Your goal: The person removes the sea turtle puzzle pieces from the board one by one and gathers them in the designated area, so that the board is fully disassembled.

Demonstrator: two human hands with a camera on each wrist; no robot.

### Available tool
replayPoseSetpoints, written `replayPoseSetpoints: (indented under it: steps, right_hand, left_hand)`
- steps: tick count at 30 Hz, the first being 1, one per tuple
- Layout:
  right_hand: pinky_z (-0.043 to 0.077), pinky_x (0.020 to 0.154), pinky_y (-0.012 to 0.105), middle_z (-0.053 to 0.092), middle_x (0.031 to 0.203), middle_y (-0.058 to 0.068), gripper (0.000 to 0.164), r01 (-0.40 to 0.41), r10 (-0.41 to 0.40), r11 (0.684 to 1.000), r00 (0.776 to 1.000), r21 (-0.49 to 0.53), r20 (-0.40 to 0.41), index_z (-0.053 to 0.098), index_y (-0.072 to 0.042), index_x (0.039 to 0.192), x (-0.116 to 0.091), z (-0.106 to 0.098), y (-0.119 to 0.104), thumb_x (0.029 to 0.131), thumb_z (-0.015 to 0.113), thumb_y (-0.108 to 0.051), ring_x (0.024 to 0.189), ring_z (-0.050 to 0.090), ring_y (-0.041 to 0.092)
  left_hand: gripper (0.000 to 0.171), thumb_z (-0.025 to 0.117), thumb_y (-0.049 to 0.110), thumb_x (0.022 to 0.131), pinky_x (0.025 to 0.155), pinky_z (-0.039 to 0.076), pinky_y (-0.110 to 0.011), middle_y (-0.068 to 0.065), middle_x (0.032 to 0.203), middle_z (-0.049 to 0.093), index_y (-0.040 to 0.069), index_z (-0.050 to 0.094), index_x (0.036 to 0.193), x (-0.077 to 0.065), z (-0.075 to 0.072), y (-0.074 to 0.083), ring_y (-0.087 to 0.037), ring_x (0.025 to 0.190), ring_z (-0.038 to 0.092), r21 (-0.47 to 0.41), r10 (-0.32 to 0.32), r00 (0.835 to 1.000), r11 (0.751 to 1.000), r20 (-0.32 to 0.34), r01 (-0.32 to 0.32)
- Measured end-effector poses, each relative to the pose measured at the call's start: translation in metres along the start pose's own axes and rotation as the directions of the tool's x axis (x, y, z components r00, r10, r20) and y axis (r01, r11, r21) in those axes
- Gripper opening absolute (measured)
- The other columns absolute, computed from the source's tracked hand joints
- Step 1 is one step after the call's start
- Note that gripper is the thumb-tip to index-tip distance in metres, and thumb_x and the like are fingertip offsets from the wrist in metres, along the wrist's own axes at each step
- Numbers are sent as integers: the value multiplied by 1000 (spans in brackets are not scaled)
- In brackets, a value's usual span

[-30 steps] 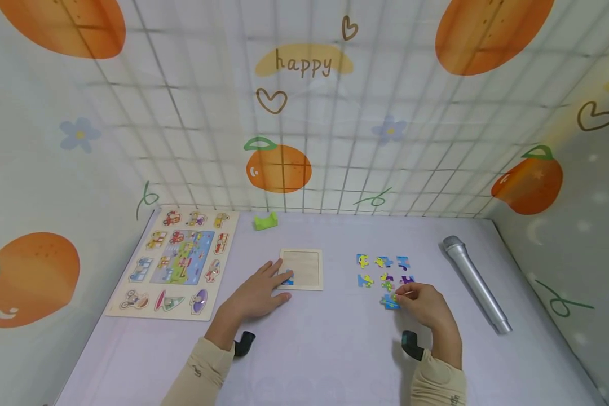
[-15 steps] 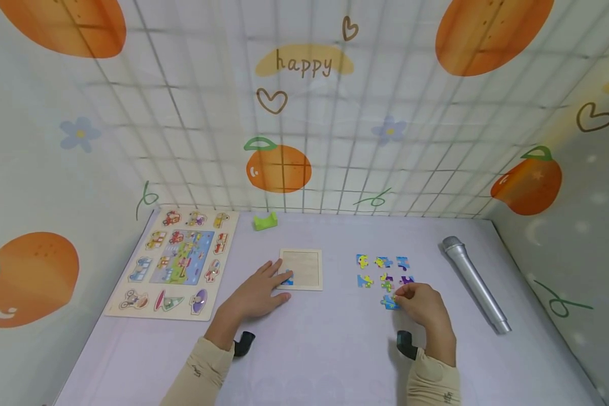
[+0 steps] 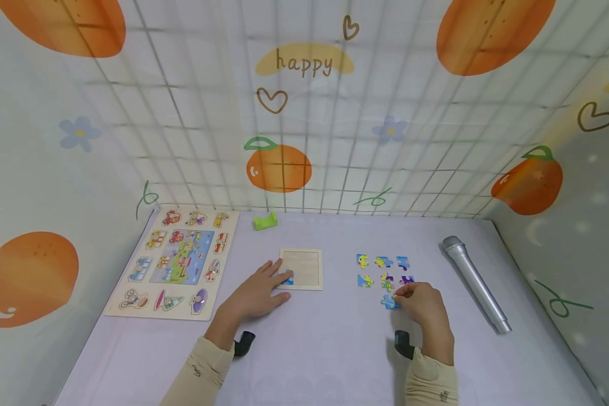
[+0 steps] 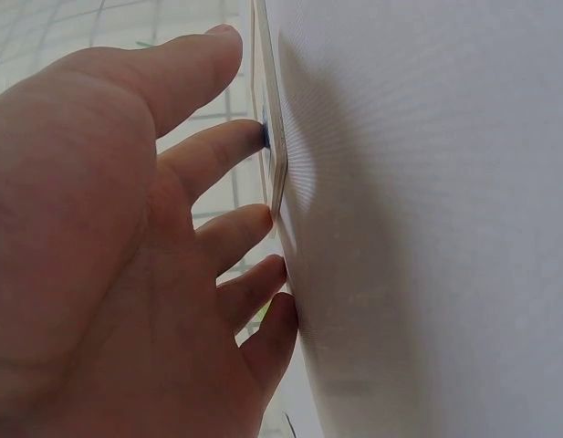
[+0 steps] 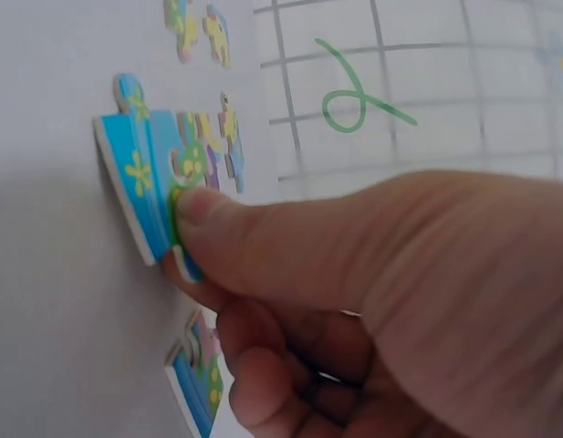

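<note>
My left hand (image 3: 256, 290) lies with spread, nearly straight fingers at the left side of a small square wooden puzzle tray (image 3: 320, 270). Its index fingertip rests on a blue jigsaw piece (image 3: 290, 279) in the tray's near-left corner; the left wrist view shows the tray's thin edge (image 4: 276, 128) beside the fingers. On the right, my right hand (image 3: 425, 304) pinches a blue jigsaw piece with yellow flowers (image 5: 135, 173) between thumb and index finger, the other fingers curled. Another blue and green jigsaw piece (image 5: 197, 374) lies just beneath those curled fingers, partly hidden.
Several loose jigsaw pieces (image 3: 362, 261) lie in rows beyond the right hand. A silver toy microphone (image 3: 477, 285) lies at far right, a wooden picture board (image 3: 220, 287) at left. Near the back wall stands a small green block (image 3: 266, 222). Patterned cloth walls enclose the table.
My right hand and wrist have shifted slightly left, with the thumb and index finger still at the same jigsaw piece. The left hand has stayed in place on the tray.
</note>
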State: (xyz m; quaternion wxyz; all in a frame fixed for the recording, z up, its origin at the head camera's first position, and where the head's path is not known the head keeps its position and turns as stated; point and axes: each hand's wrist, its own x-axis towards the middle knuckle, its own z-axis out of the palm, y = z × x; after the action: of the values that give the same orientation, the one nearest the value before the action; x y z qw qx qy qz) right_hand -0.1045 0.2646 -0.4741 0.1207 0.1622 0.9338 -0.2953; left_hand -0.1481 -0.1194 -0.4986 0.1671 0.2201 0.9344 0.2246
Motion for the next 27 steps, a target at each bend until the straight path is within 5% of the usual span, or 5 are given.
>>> replayPoseSetpoints:
  steps: [27]
  right_hand:
    - [45, 64, 32, 73, 91, 11, 12, 7, -8, 999, 999, -34, -32, 76, -5, 95, -2, 0, -3, 89, 76, -16, 83, 58, 26]
  left_hand:
    - [58, 59, 41, 103, 125, 26, -58, -12, 171, 21, 20, 46, 155, -1, -2, 3, -38, 159, 16, -9, -4, 1000, 1000, -6, 4]
